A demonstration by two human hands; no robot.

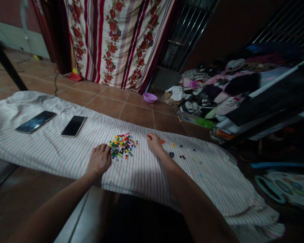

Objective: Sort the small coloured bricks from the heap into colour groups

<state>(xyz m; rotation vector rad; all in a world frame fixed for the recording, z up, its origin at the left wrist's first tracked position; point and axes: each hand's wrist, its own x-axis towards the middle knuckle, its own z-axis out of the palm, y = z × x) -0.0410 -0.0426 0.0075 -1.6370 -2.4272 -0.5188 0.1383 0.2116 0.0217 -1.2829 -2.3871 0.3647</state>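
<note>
A heap of small multicoloured plastic pieces [123, 145] lies on a striped cloth [81, 158]. My left hand [100, 158] rests on the cloth at the heap's left edge, fingers loosely bent and nothing visible in them. To the right of the heap, my right hand [155, 142] is closed in a pinch just over the cloth. A tiny reddish spot shows at its fingertips, too small to name. Beyond that hand lie small groups sorted by colour: orange pieces [162, 141], yellow pieces [173, 144], dark grey pieces [171, 154] and dark brown pieces [182, 157].
Two phones, a larger one [36, 122] and a smaller one [74, 126], lie on the cloth at left. On the tiled floor behind are a purple basin [150, 98] and a red broom head [75, 75]. Piled clothes [218, 84] fill the right side.
</note>
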